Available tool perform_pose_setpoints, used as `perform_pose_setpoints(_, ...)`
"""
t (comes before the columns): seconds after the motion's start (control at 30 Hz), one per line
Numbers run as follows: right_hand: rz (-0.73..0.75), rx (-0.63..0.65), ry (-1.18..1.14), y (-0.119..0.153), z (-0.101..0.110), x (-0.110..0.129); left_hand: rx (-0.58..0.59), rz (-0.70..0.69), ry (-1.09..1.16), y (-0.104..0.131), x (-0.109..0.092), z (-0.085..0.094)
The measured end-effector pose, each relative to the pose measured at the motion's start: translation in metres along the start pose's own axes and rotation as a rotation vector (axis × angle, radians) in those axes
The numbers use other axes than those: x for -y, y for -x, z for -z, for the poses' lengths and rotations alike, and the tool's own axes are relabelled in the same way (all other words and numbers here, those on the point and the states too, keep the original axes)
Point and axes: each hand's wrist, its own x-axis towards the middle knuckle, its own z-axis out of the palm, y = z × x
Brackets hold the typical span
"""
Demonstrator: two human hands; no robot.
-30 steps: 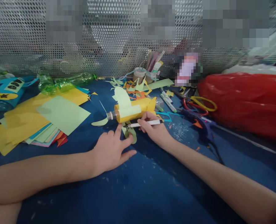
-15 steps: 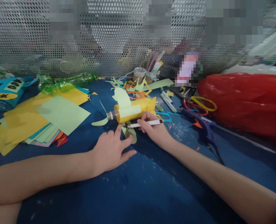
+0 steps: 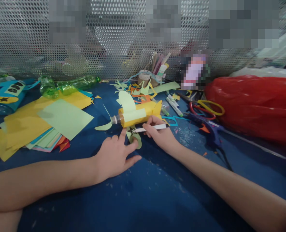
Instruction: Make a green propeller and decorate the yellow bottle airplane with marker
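Observation:
A plastic bottle wrapped in yellow paper [image 3: 151, 111] lies on its side, its neck toward the left. Pale green paper wings stick out from it, one on the far side [image 3: 127, 100] and one on the near side [image 3: 138, 141]. My right hand [image 3: 158, 133] is closed on a white marker [image 3: 152, 128], whose tip meets a dark star drawing on the near wing. With fingers spread, my left hand [image 3: 115, 154] presses fingertips on that wing and beside the bottle. A pale green propeller-like strip [image 3: 103, 127] sits at the bottle's neck.
Coloured paper sheets [image 3: 65, 117] and green bottles [image 3: 77, 83] lie at the left. Paper scraps [image 3: 143, 93] and a pot of sticks [image 3: 145, 77] are behind. Scissors [image 3: 210, 108], a blue glue gun [image 3: 212, 129] and a red plastic bag [image 3: 251, 106] occupy the right. Perforated metal [image 3: 119, 45] stands behind.
Both hands, the bottle and the wings stay nearly where they were. The marker tip has shifted very slightly on the star drawing.

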Motion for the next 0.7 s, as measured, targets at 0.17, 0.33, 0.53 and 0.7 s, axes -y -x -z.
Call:
perform_pose_setpoints(0.17, -0.005, -0.007, -0.004, -0.0004, -0.0006, 0.0002, 0.003, 0.001, 0.000, 0.0002, 0.0000, 0.0004)
perform_pose_setpoints(0.33, -0.001, 0.016, 0.000, -0.0002, -0.0005, 0.0019, 0.009, 0.004, 0.008, 0.0003, -0.0002, 0.0019)
perform_pose_setpoints(0.53, 0.002, -0.006, 0.029, 0.0002, 0.0008, 0.0019, 0.002, 0.011, 0.029, 0.0004, 0.0003, 0.0012)
perform_pose_setpoints(0.7, -0.003, -0.027, 0.033, 0.0000, 0.0013, 0.0032, 0.011, 0.003, 0.018, 0.0003, 0.0003, 0.0015)
